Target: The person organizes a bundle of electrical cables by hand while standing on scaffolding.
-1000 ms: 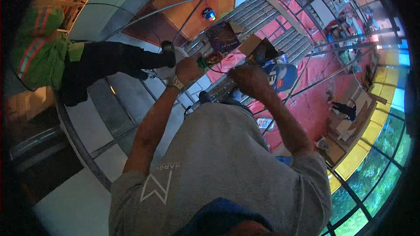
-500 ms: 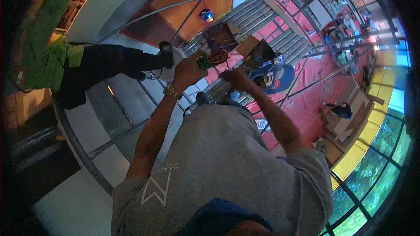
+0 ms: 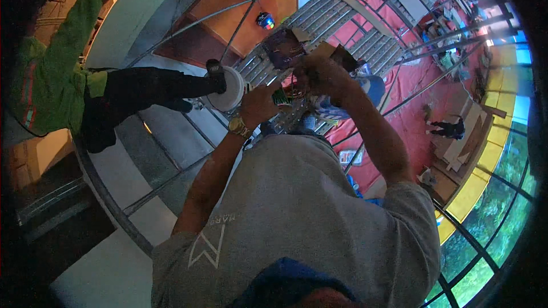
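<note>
My left hand (image 3: 260,104), with a gold-coloured watch on its wrist, is closed around a coil of green and red wire (image 3: 281,97). The red loops stick out on the far right side of that hand. My right hand (image 3: 330,80) is raised over the far side of the loops, its fingers curled inward beside them. Dim light hides its fingertips and what lies between them. Below my right wrist is a blue and white bag or tub (image 3: 374,88), partly covered by my forearm. An open dark cardboard box (image 3: 285,48) lies just beyond my hands.
On the left a person in a green jacket (image 3: 57,77) has a foot against a white bucket (image 3: 231,94). Ribbed metal scaffold planks (image 3: 319,20) run to the far right, with thin bars (image 3: 251,3) crossing over them. Red sheeting (image 3: 408,94) covers the floor lower down.
My right hand has moved up and away from me, to the far side of the wire loops. My left hand has shifted right and slightly nearer with the coil. The other person's arm has risen.
</note>
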{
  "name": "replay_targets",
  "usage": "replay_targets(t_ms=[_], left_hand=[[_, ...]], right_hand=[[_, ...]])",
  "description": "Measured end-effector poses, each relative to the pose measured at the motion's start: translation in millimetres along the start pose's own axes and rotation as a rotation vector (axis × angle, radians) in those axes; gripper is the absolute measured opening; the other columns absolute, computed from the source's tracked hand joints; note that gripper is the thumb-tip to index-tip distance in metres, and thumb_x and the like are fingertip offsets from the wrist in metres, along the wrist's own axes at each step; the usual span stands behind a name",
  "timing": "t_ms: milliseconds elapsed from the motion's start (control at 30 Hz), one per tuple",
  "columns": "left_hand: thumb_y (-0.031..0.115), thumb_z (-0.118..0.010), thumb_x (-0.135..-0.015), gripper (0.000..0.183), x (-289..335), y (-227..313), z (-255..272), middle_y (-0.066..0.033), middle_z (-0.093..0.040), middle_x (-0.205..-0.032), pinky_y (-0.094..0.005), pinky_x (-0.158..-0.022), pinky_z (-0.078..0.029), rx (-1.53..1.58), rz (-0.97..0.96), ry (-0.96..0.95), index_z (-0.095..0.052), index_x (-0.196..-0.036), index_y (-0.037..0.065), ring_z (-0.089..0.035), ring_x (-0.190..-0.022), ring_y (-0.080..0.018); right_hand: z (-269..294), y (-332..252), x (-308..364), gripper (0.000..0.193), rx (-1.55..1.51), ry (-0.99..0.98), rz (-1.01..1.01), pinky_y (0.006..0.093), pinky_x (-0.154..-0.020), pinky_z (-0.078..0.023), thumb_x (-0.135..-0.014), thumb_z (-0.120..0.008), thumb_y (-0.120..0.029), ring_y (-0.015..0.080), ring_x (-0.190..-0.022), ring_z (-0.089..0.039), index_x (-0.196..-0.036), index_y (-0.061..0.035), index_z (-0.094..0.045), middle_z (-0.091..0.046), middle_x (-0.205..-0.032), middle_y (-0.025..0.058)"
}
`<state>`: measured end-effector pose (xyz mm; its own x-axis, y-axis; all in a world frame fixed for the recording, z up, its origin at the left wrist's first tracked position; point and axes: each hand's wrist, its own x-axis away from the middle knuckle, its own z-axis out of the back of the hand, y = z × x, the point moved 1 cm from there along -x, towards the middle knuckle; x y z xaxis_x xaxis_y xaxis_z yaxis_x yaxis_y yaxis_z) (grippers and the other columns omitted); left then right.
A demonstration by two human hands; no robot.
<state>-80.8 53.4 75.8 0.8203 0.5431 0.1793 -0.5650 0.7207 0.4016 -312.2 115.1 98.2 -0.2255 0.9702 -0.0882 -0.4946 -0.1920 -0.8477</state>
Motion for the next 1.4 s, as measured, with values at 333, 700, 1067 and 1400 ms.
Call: replay_targets(t_ms=[333, 700, 1067, 1400], left_hand=[[0.068, -0.074, -0.077, 0.067, 13.7, 5.1, -1.3, -0.0179, -0.072, -0.092, -0.0499, -0.076, -0.055, 0.125, -0.092, -0.034, -0.070, -0.116, 0.013, -0.071, -0.087, -0.0376], [0.040, -0.077, -0.089, 0.039, 9.1, -9.5, 29.7, -0.0041, -0.067, -0.080, -0.0335, -0.061, -0.053, 0.828, 0.071, -0.010, -0.065, -0.100, 0.004, -0.064, -0.068, -0.0131], [0.029, -0.077, -0.089, 0.036, 19.1, -36.6, 5.9, -0.0016, -0.070, -0.089, -0.0281, -0.069, -0.051, 1.070, 0.159, -0.422, -0.069, -0.114, 0.004, -0.061, -0.075, -0.0096], [0.038, -0.075, -0.091, 0.053, 21.1, -63.8, 21.5, -0.0052, -0.066, -0.088, -0.0281, -0.055, -0.056, 0.901, -0.188, 0.069, -0.059, -0.125, 0.001, -0.067, -0.068, -0.0132]], right_hand=[[-8.3, 19.7, -4.2, 0.026, -0.768, 0.059, -0.386, 0.0398, -0.090, -0.054, -0.104, -0.057, -0.026, 0.0245, -0.103, -0.068, -0.120, -0.0064, -0.065, -0.068, -0.110, 0.0112], [-131.4, 70.4, 57.0, 0.041, -0.862, 0.233, -0.360, 0.0369, -0.085, -0.051, -0.097, -0.068, -0.021, 0.0205, -0.093, -0.062, -0.133, -0.0038, -0.058, -0.067, -0.109, 0.0075], [-73.6, 56.5, 8.7, 0.044, 0.436, 0.324, 0.128, 0.0504, -0.110, -0.042, -0.097, -0.063, -0.018, 0.0387, -0.128, -0.053, -0.140, -0.0139, -0.057, -0.050, -0.146, 0.0206], [-118.5, 50.1, 63.4, 0.026, -0.105, 0.188, 0.003, 0.0416, -0.080, -0.051, -0.102, -0.058, -0.022, 0.0275, -0.086, -0.065, -0.117, -0.0031, -0.066, -0.068, -0.096, 0.0141]])
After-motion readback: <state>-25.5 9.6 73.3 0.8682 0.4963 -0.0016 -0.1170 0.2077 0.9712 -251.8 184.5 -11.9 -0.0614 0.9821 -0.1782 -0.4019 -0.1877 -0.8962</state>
